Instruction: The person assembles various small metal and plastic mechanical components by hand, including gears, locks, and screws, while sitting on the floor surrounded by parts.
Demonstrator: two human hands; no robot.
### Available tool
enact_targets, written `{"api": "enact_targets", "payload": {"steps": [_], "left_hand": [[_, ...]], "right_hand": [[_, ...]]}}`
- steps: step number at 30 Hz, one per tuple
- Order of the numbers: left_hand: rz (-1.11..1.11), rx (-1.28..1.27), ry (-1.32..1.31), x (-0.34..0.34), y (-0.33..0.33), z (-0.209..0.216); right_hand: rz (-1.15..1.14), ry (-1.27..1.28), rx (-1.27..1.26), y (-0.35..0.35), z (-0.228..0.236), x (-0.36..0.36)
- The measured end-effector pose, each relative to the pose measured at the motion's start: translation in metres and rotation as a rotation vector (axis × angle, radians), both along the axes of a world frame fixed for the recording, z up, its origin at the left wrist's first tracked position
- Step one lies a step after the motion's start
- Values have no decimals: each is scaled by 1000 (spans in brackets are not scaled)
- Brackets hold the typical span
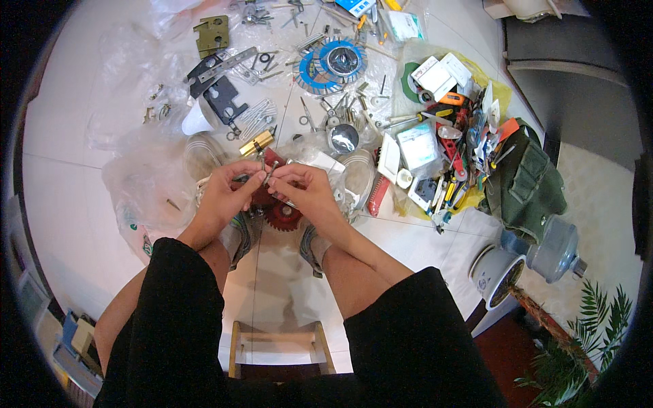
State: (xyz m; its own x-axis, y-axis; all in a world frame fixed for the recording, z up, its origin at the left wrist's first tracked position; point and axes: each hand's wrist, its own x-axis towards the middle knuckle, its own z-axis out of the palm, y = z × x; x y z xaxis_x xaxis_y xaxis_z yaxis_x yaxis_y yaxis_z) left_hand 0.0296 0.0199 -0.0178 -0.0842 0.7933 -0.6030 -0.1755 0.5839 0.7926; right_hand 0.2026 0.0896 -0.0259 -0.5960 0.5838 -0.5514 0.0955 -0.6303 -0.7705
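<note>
Left hand [230,189] and right hand [307,192] meet fingertip to fingertip above the floor, between the two shoes. Around them the white tiles [272,272] are crowded. Just below the hands, partly covered by them, lies a red toothed disc [282,217]; just beyond the left fingers is a brass cylinder [256,143], and farther to the right a shiny metal dome [343,139]. Past these come loose screws and pins, a dark metal plate [224,100] and two blue-centred discs [342,58] that overlap. On the right, a heap of hand tools [462,153] (mostly pliers, cutters and screwdrivers, as far as they can be told apart) spreads on a yellow bag [500,90], with a green canvas bag [534,178] beside it. Nothing in the heap touches the hands.

Each hand is nearly closed in a pinch, thumb against forefinger, the other fingers curled. Between the fingertips are small metal pieces [273,166], too small and too covered to name; how they fit together cannot be told. One slim part stands up from the left fingertips, its long axis running roughly away from the person; another, by the right fingertips, slants away and toward the right.
</note>
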Motion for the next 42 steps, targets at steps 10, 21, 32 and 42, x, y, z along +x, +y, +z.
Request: {"api": "enact_targets", "payload": {"steps": [10,21,32,42], "left_hand": [[-8,53,44,1,4,6],[55,52,-19,2,0,1],[109,22,9,-10,-5,-11],[38,237,-154,9,-22,-73]], "right_hand": [[-56,23,261,-1,-2,-6],[-21,-34,-71,4,5,-5],[-3,-73,130,12,14,-5],[362,25,520,20,100,-57]]}}
